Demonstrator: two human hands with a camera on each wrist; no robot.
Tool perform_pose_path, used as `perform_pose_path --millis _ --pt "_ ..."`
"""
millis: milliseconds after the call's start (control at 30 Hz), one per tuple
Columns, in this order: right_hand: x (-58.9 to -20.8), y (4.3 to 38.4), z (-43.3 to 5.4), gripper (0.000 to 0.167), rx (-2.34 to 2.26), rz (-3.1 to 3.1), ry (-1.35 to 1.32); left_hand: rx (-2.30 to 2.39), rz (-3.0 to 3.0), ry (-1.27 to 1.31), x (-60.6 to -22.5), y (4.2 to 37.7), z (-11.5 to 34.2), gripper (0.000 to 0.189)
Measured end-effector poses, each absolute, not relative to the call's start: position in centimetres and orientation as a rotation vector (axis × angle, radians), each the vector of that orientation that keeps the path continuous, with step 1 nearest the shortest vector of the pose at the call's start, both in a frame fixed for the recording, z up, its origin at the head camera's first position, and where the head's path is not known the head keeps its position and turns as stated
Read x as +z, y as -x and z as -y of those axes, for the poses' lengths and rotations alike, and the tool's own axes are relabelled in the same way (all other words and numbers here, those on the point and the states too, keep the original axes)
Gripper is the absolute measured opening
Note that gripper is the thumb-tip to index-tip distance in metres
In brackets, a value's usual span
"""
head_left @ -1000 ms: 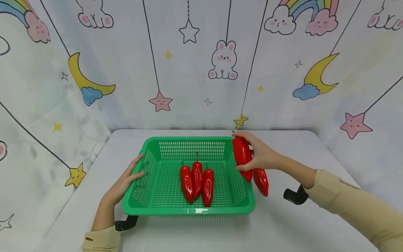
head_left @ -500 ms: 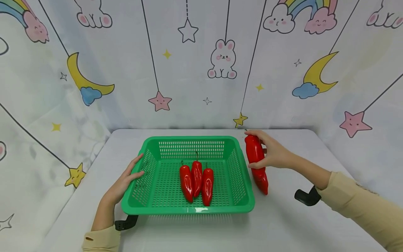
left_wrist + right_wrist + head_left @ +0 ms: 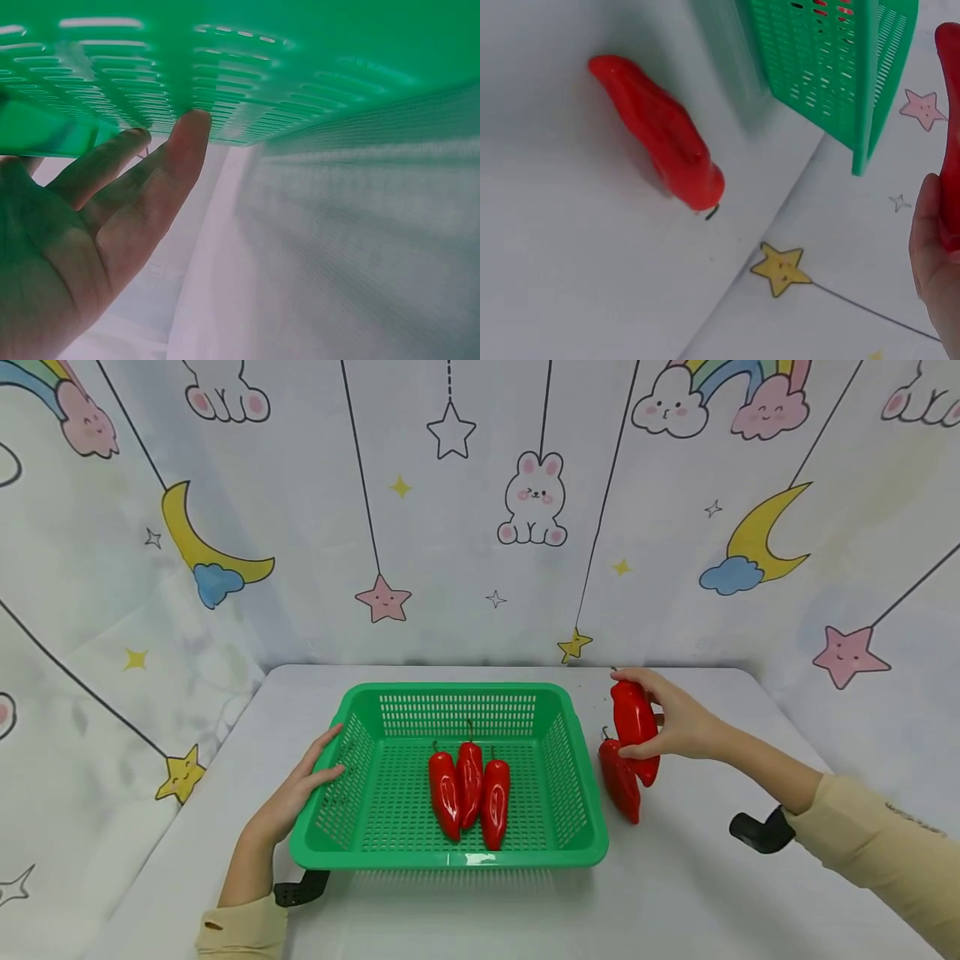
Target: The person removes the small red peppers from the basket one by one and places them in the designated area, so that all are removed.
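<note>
A glossy red chili pepper (image 3: 635, 718) is held upright in my right hand (image 3: 678, 722), between the thumb and the fingers. It hangs to the right of the green basket, partly in front of a second red chili pepper (image 3: 619, 781) lying on the table; that one shows whole in the right wrist view (image 3: 664, 135). My left hand (image 3: 294, 793) rests against the left side of the green plastic basket (image 3: 450, 861), fingertips over the rim. In the left wrist view, nearly straight fingers (image 3: 191, 142) touch the slotted outer wall. Three red chili peppers (image 3: 469, 785) lie inside the basket.
The white table (image 3: 675, 893) carries the basket near its middle. Behind it hangs a white cloth (image 3: 450, 552) printed with stars, moons and bunnies. Each wrist wears a black device (image 3: 761, 832).
My right hand has carried the pepper rightward, from over the basket's right rim to beyond it, uncovering more of the pepper on the table. My left hand has stayed in place.
</note>
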State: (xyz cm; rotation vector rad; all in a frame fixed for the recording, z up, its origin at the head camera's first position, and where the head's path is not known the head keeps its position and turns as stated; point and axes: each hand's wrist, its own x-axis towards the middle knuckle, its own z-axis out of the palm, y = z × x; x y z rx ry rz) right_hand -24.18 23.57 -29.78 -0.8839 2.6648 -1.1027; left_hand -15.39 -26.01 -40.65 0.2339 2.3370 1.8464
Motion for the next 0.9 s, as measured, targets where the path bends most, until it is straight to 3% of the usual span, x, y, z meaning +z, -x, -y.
perform_pose_path --millis 900 --pt "-33.1 25.4 -26.6 0.096 -0.997 -2.732 0.776 1.853 -2.328 -0.235 -40.9 15.5 26.1 0.062"
